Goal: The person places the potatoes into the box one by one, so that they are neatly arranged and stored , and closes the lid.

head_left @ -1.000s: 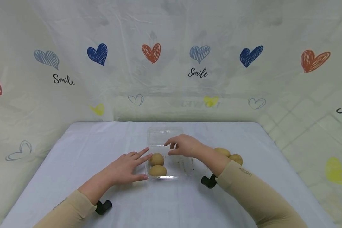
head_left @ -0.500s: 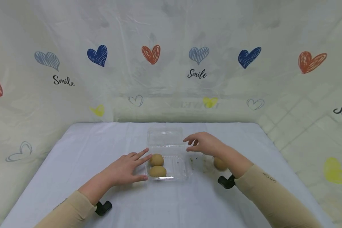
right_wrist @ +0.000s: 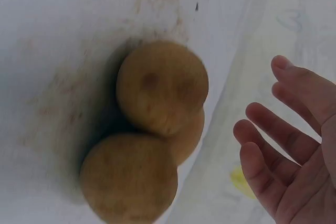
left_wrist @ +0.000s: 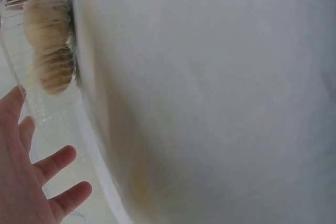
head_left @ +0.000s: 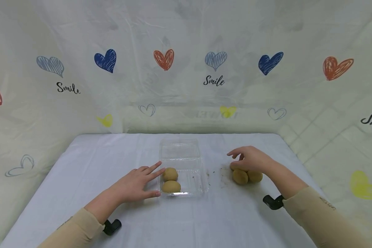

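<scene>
A clear plastic clamshell box lies with its lid folded back. Two potatoes, one behind the other, sit along its left side. My left hand is spread at the box's left edge, fingertips right at the rim. In the left wrist view, the potatoes show through the ribbed wall. Over on the right, my right hand hovers by three more potatoes with loosely bent fingers and nothing in them. The right wrist view shows those potatoes clustered together, apart from the hand.
Brown dirt specks lie on the white tablecloth between the box and the loose potatoes. Behind the table hangs a pale sheet printed with hearts. A black wrist camera juts out under the right sleeve.
My right hand has moved from over the box to the right, ending by the loose potatoes, which are now less covered by the arm. My left hand has stayed at the box's edge.
</scene>
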`<control>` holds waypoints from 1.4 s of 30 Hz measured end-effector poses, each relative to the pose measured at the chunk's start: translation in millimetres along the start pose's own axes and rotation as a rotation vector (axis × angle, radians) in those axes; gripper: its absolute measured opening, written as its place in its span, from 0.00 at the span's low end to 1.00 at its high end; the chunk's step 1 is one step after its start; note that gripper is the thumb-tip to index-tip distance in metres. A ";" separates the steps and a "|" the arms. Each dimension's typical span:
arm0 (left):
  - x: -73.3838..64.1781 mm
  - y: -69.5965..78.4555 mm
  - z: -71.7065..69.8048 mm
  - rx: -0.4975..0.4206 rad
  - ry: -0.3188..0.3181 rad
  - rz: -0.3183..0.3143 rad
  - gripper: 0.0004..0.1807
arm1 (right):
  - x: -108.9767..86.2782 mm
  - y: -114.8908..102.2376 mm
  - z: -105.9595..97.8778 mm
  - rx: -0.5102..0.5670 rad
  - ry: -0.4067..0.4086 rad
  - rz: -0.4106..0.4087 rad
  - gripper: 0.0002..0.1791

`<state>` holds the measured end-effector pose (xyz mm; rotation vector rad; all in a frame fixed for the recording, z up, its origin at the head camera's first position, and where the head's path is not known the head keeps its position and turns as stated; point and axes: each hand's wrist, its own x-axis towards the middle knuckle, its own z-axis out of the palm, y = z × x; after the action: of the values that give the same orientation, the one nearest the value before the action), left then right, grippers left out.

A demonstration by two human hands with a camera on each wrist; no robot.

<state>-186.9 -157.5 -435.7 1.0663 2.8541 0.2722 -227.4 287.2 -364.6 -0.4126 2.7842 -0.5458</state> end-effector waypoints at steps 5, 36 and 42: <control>0.1 -0.1 -0.1 -0.001 0.005 0.003 0.44 | -5.1 12.7 -5.5 -0.006 -0.030 0.018 0.24; -0.4 0.2 2.7 -0.016 0.003 -0.003 0.45 | 7.7 56.4 4.8 0.125 -0.221 0.032 0.24; 0.3 -0.5 3.5 -0.013 0.008 -0.001 0.45 | 10.8 63.3 7.4 0.143 -0.198 0.023 0.23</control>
<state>-187.0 -157.2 -439.2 1.0643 2.8552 0.2949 -249.1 337.5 -398.9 -0.3805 2.5393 -0.6553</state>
